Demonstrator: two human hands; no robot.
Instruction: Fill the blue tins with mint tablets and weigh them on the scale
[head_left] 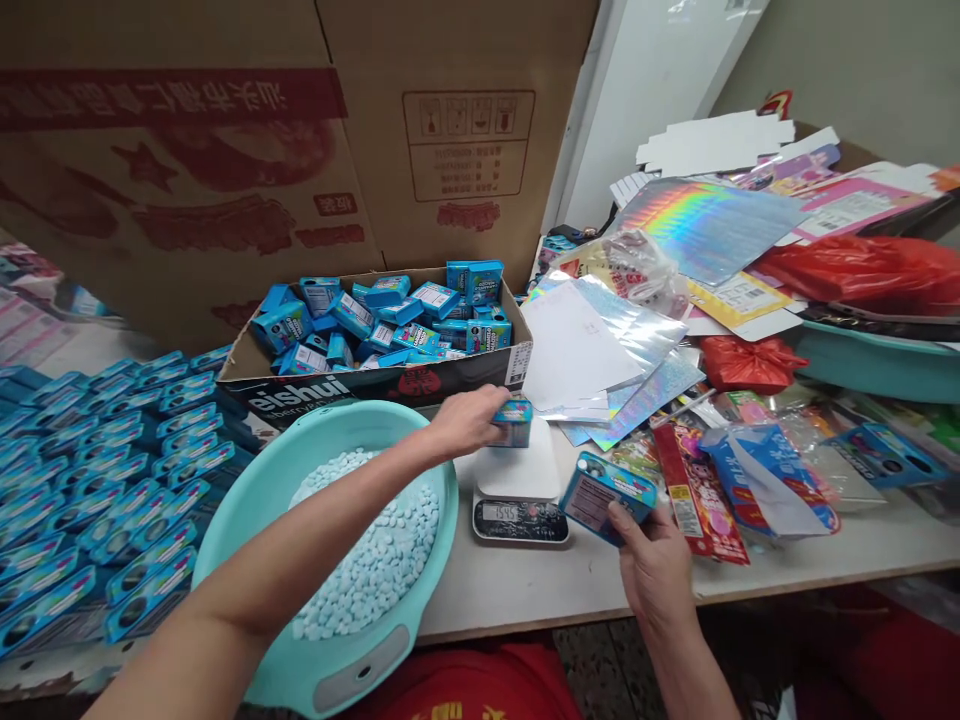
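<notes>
My left hand (466, 420) grips a small blue candy box (514, 422) and holds it on the white platform of a small digital scale (519, 495). My right hand (651, 565) holds a second, flatter blue box (604, 494) just right of the scale, above the table's front edge. My left forearm crosses a teal basin (247, 510) filled with pale blue tablets (382, 545).
A cardboard tray (375, 382) piled with small blue boxes stands behind the basin. Rows of flat blue packs (97, 480) lie at the left. Holographic sheets (697, 225), red bags (870, 270), wrappers and a teal tub (885, 365) crowd the right. Large cartons (300, 150) wall off the back.
</notes>
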